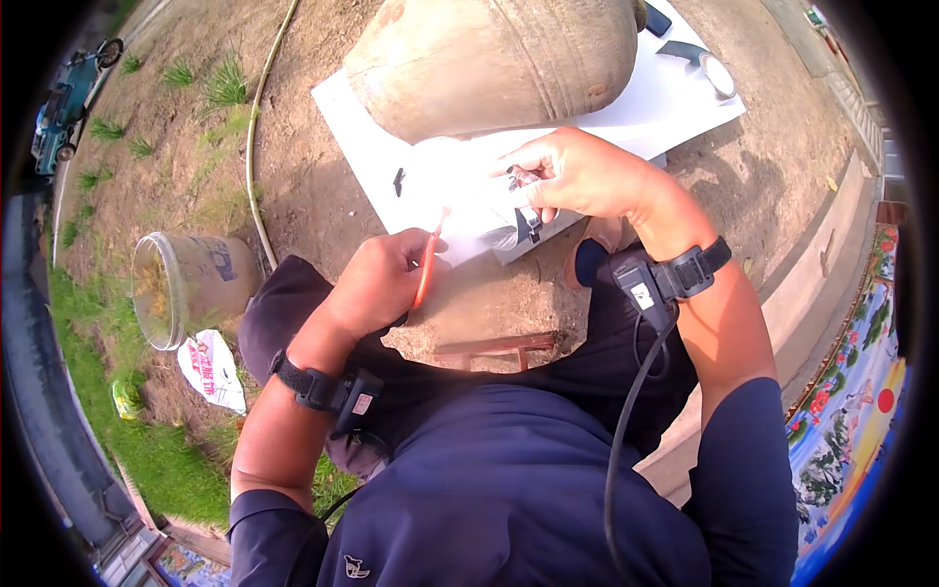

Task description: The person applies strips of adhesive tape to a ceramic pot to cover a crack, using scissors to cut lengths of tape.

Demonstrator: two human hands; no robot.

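Observation:
My left hand [380, 282] is closed around a slim orange tool [426, 269], whose far end fades into glare over the white board [337, 108]. I cannot tell its exact kind. On the board's near right side, my right hand [577, 174] pinches a small dark and silvery piece [528, 230] between thumb and fingers. Its form is partly hidden by the fingers. Just beyond both hands, a large tan clay jar [489, 64] lies on the board. A small black scrap [399, 182] rests left of the glare.
On the board's far right are a roll of tape [717, 75], a dark strip [682, 49] and a dark flat object [657, 20]. A clear plastic bucket [161, 291] lies tipped at left, near a white bag [210, 370] and a pale hose [252, 161]. A low wooden stool [494, 344] shows between my legs.

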